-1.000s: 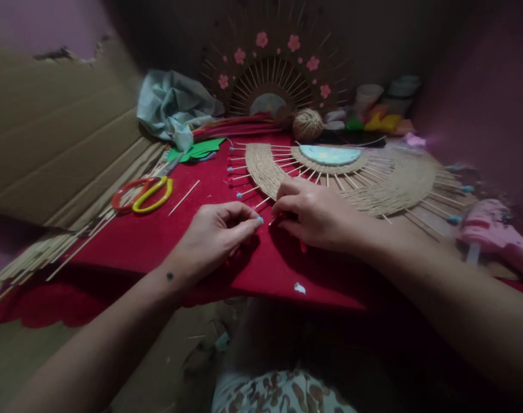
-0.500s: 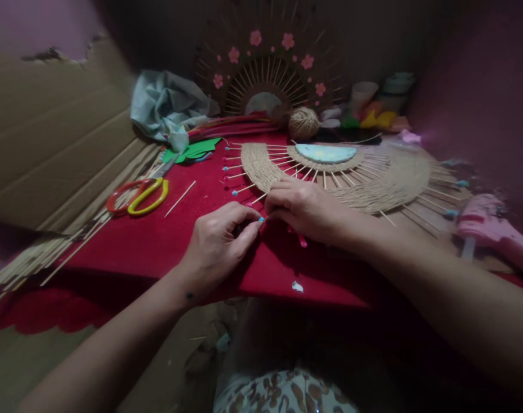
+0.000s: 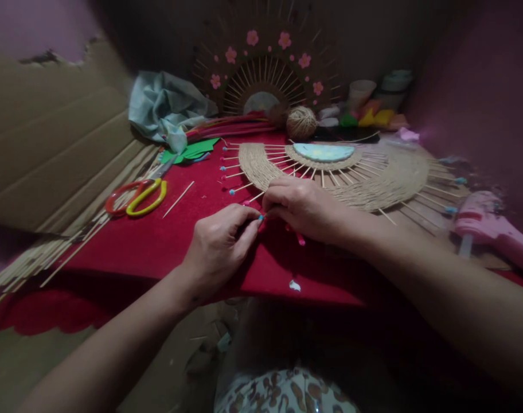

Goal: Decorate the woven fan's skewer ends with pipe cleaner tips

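Note:
A half-round woven twine fan piece [image 3: 252, 163] with thin wooden sticks lies on the table; small blue and pink balls tip its left sticks. My left hand [image 3: 218, 236] is closed, thumb and forefinger pinching a small blue ball [image 3: 260, 217] at the fan's near edge. Right beside it, my right hand [image 3: 302, 205] is closed in a pinch over the woven rim. What its fingertips hold is hidden; it is probably a stick's end. A pink-tipped stick [image 3: 301, 240] pokes out below my right hand. A light blue half-disc [image 3: 324, 152] sits at the fan's centre.
Scissors [image 3: 145, 198] with red and yellow handles lie left, beside a bundle of sticks [image 3: 42, 261]. A pink glue gun [image 3: 480, 218] rests at right. Behind are a twine ball [image 3: 301, 122], green sheets [image 3: 192, 150] and a flowered fan [image 3: 261, 74]. A white scrap [image 3: 295, 285] lies near the front edge.
Both hands keep nearly the same pinch at the blue ball. The whole view has shifted slightly; nothing else has visibly moved.

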